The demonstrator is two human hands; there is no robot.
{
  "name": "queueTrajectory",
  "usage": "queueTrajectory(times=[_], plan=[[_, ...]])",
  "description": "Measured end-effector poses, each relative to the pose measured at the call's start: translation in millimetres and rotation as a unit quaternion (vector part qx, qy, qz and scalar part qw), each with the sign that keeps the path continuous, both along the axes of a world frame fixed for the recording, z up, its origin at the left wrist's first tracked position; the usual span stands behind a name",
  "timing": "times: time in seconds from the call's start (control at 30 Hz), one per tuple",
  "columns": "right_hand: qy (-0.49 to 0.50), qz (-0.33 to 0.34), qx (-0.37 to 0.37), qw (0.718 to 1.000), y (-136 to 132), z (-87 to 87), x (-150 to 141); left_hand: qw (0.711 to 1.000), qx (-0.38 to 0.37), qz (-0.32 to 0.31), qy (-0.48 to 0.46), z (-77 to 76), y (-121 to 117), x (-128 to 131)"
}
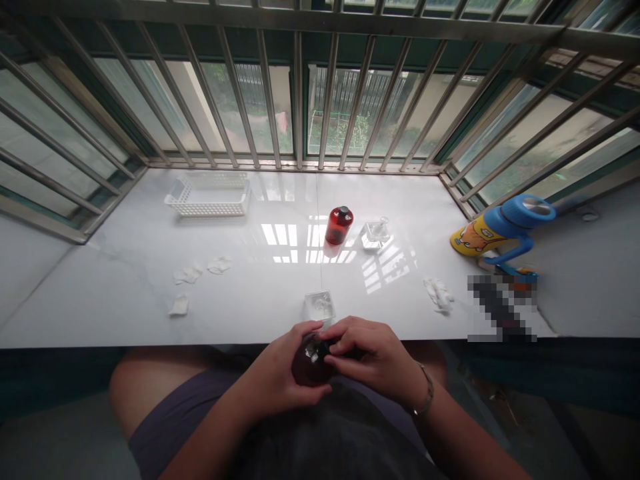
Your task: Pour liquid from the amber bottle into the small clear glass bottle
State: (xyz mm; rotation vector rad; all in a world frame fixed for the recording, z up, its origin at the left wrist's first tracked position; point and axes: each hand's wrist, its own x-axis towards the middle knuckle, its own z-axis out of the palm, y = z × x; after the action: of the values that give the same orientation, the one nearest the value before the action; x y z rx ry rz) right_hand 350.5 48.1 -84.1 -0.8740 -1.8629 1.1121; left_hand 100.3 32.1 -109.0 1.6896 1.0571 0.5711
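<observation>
Over my lap, just off the counter's front edge, my left hand [285, 370] is wrapped round a dark red-brown bottle [307, 367]. My right hand [373, 360] pinches the black cap [325, 350] at the bottle's top; the fingers partly hide it. Right beyond my hands a clear square glass container [320, 305] sits near the edge. Farther back stands an upright amber-red bottle [339, 227] with a black cap. Beside that bottle is a clear glass jar [375, 235], with a clear round-topped piece [384, 223] at its upper right.
A white perforated basket [210, 207] stands at the back left. Crumpled white tissues lie left [188, 274] and right [439, 295]. A yellow and blue flask [493, 227] leans at the right, near a pixelated patch. Metal bars [300, 100] line the window behind the white counter [260, 300].
</observation>
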Motion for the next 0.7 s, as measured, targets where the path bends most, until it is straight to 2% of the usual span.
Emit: queueTrajectory(times=[0.17,0.3,0.43,0.6,0.7], plan=[[-0.058,-0.095,-0.033,0.993,-6.3,2.5,-10.7,0.997,0.037,0.054,0.045,-1.8,0.9,4.3],[-0.096,-0.132,-0.066,0.984,-16.1,4.8,-19.4,0.995,0.057,0.063,0.06,-3.0,1.6,6.6],[-0.107,-0.155,-0.067,0.98,-21.0,4.3,-25.7,0.991,0.091,0.069,0.069,-5.6,1.2,9.9],[-0.121,-0.187,-0.053,0.973,-17.3,-1.5,-27.3,0.983,0.163,0.047,0.067,-7.2,-0.3,14.3],[-0.113,-0.157,-0.041,0.98,-12.5,-1.9,-21.8,0.987,0.138,0.048,0.063,-4.6,0.1,13.1]])
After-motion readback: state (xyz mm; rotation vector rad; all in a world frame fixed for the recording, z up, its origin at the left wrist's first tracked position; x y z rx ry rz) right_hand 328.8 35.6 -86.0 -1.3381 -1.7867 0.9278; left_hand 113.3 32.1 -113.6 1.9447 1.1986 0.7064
